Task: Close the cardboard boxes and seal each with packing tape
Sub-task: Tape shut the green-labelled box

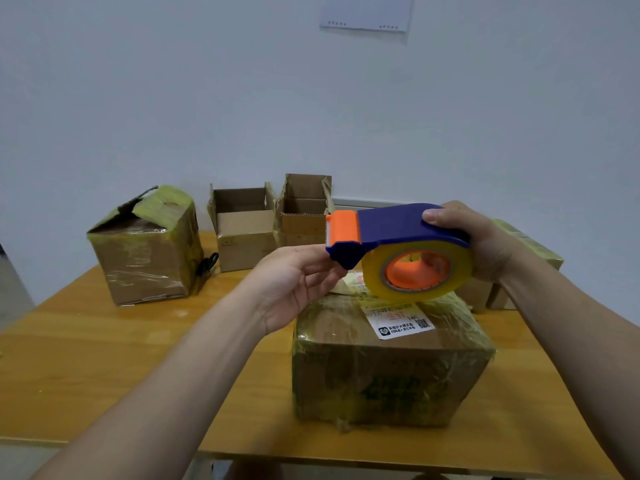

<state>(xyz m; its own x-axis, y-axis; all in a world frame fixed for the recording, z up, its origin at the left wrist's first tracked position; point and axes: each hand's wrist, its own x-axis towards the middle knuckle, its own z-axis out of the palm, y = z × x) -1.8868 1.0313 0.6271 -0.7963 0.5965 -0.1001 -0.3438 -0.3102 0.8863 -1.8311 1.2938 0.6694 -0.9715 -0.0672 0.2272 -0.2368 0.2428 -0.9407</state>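
Reckoned roughly halfway, judging from how things lie on the desk (104, 341).

Nearest and biggest, find the front box (388, 368): flaps down, wrapped in yellowish tape, white label (398, 322) on top. Seemingly sealed, or short of one last strip. Contents hidden.

Back left, note the left box (145, 251): taped all round, yet torn open at a top corner, so probably needing a fresh seal. Inside not visible.

Against the wall, see the wider open box (244, 230) and the taller open box (304, 216), side by side, flaps up, no tape across the tops. Nothing but bare cardboard inside, as far as can be seen. Left to do: close and seal both.

Far right, glimpse a taped box (530, 247), mostly hidden behind the forearm.

Over the front box, find the tape dispenser (398, 226), blue with an orange cutter, loaded with a yellowish roll (372, 275); touching the box or not, cannot tell. Gripped at the rear by the right hand (485, 244), fingers wrapped round the body. Pinched at the nose, under the cutter, by the left hand (298, 282); cannot tell whether a loose tape end sits between those fingertips.
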